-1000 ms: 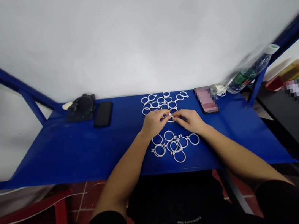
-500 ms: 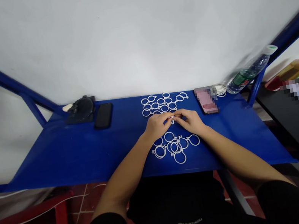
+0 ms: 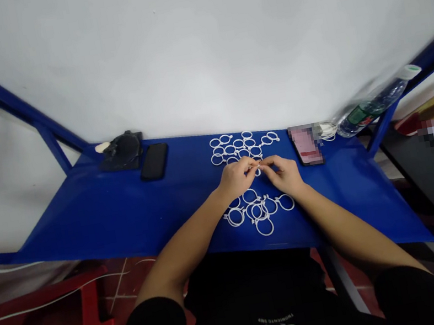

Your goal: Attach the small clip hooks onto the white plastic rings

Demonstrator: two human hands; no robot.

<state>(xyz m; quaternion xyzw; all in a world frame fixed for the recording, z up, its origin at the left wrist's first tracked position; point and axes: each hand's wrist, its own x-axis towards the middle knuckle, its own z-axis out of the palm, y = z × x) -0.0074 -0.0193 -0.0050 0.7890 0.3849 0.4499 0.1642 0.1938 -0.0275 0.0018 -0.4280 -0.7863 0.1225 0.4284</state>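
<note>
My left hand [image 3: 236, 178] and my right hand [image 3: 285, 174] meet above the middle of the table, fingertips pinched together. Between them is a small white plastic ring [image 3: 258, 172], mostly hidden by the fingers. Beyond my hands lies a group of several white rings with small tabs [image 3: 237, 151], some partly covered by my left hand. Nearer my body, between my forearms, several more white rings [image 3: 263, 216] with clasp-like ends lie overlapping; the left forearm covers part of one.
On the blue table [image 3: 125, 212] a black phone [image 3: 154, 162] and a dark plastic bag [image 3: 125, 152] lie at left. A pink-screened phone [image 3: 307, 146], white cable [image 3: 328, 130] and clear bottle [image 3: 375, 105] are at right. A red stool [image 3: 94, 313] stands below left.
The view has shifted slightly, so the table's things appear a little to the right. My hands keep their pinch on the white ring, with the fingers slightly repositioned.
</note>
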